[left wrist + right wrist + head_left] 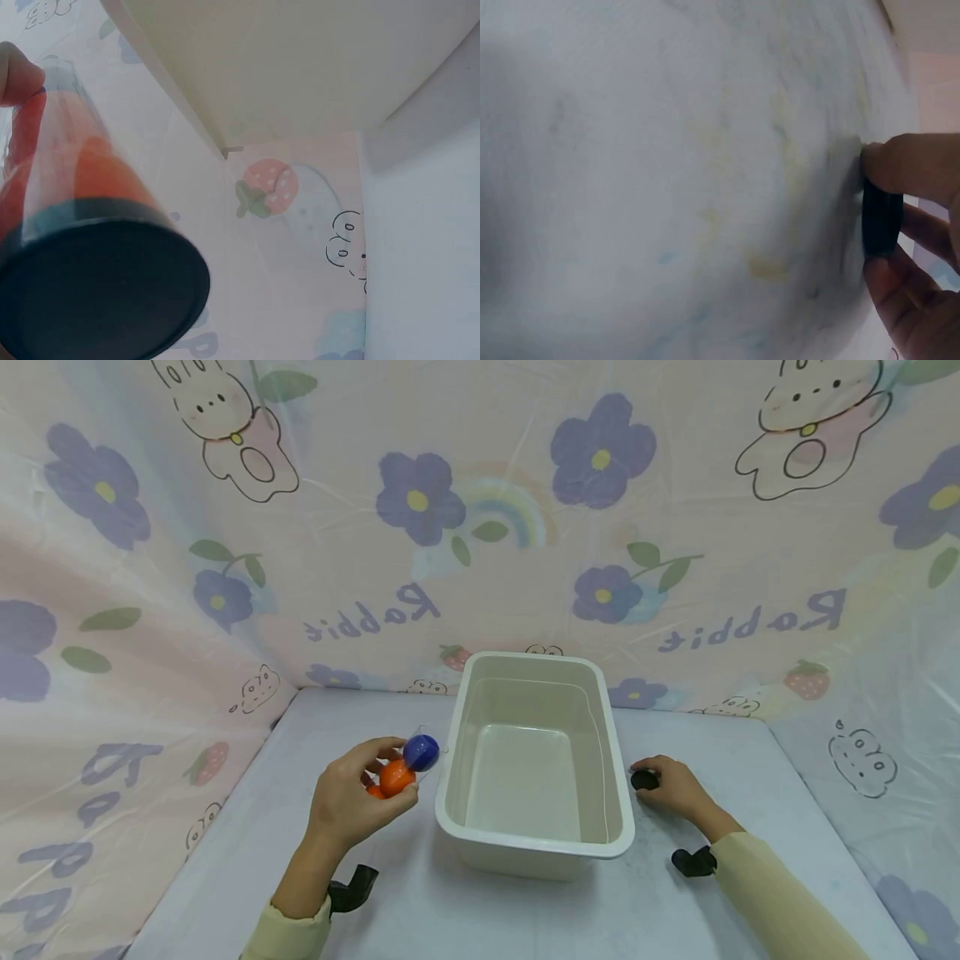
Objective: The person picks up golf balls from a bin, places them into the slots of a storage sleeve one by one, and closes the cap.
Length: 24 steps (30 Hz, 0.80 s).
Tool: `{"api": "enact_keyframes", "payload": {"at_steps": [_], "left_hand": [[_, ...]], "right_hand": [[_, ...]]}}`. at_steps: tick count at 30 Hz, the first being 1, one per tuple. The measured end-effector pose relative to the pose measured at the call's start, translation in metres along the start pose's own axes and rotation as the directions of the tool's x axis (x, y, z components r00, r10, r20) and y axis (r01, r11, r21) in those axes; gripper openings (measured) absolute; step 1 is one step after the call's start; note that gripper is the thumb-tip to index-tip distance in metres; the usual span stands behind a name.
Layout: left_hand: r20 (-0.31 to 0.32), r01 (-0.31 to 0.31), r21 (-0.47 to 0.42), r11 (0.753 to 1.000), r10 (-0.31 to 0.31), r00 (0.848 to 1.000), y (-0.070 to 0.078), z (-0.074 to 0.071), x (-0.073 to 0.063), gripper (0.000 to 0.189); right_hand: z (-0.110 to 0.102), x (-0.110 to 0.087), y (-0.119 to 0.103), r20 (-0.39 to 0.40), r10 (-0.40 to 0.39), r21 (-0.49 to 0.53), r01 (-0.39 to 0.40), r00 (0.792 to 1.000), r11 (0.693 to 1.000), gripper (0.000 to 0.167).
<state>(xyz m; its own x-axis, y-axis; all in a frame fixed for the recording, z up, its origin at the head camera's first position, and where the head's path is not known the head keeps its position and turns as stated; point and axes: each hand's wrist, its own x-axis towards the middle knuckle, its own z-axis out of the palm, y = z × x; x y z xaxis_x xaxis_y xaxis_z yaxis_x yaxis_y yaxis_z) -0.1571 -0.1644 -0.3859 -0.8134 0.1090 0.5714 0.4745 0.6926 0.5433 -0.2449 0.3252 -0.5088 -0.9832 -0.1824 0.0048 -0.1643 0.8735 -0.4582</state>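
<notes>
My left hand [348, 797] grips a clear container [56, 120] tilted beside the bin's left wall. Inside it are a blue ball [422, 752] and orange balls [397, 777]; in the left wrist view the dark flat end [105, 289] faces the camera. To the right of the bin, my right hand [675, 787] pinches a small black round disc [644, 779], which looks like a lid, at the table surface. The right wrist view shows this disc [882, 217] edge-on between thumb and fingers.
A cream rectangular bin [536, 837] stands between the hands on the white table [405, 918], with nothing seen inside. A printed curtain [510, 585] with flowers and rabbits surrounds the table at the back and sides. Black wrist mounts [354, 889] jut from both wrists.
</notes>
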Motion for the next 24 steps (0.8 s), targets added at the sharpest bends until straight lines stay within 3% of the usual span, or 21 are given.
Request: {"api": "enact_keyframes", "payload": {"at_steps": [10,24], "left_hand": [[-0.002,0.005,0.004,1.0,-0.005,1.0,0.003,-0.001,-0.001,0.052],[-0.011,-0.012,0.001,1.0,0.012,1.0,0.006,-0.001,0.001,0.052]], "right_hand": [[-0.01,-0.004,-0.005,-0.063,-0.018,0.029,0.02,0.998,0.999,0.037],[-0.05,-0.015,-0.032,-0.149,-0.065,0.074,0.077,0.987,0.994,0.033]]}}
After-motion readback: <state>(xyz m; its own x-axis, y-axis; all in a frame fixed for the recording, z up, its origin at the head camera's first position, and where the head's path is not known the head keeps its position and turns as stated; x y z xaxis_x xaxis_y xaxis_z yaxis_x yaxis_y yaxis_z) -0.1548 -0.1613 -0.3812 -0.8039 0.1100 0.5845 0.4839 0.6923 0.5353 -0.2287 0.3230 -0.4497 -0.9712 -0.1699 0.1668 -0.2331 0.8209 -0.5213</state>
